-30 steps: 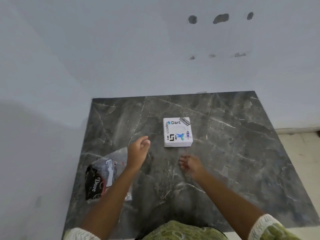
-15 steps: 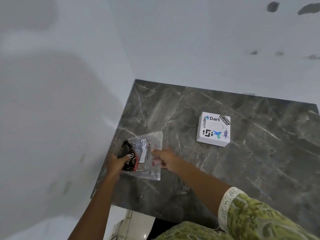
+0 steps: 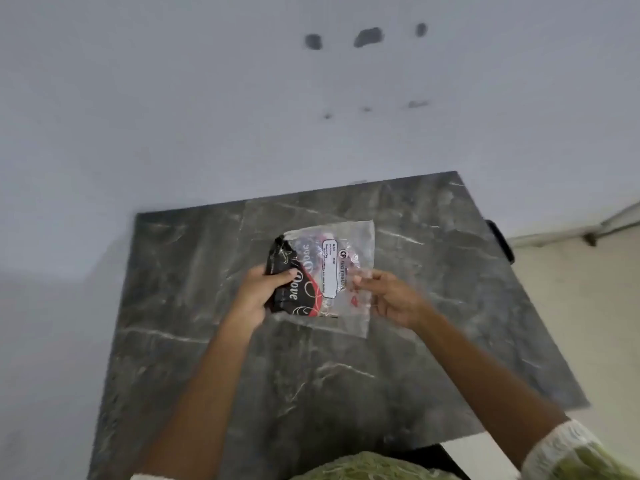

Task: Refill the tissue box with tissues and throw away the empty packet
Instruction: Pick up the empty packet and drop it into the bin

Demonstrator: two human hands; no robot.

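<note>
A clear plastic tissue packet [image 3: 341, 249] with a black and red printed end and a white label is held up over the middle of the dark marble table [image 3: 194, 296]. My left hand [image 3: 258, 296] grips the packet's black end. My right hand [image 3: 391, 296] pinches the clear right side. The white tissue box is hidden, likely behind the packet.
The table stands against a pale wall with dark marks [image 3: 369, 38]. A tiled floor [image 3: 588, 306] shows to the right of the table. A dark object [image 3: 500, 239] sticks out at the table's right edge.
Both hands have lifted the packet from the table's left side to the middle. The view has swung back to the right, and the white box is no longer seen.
</note>
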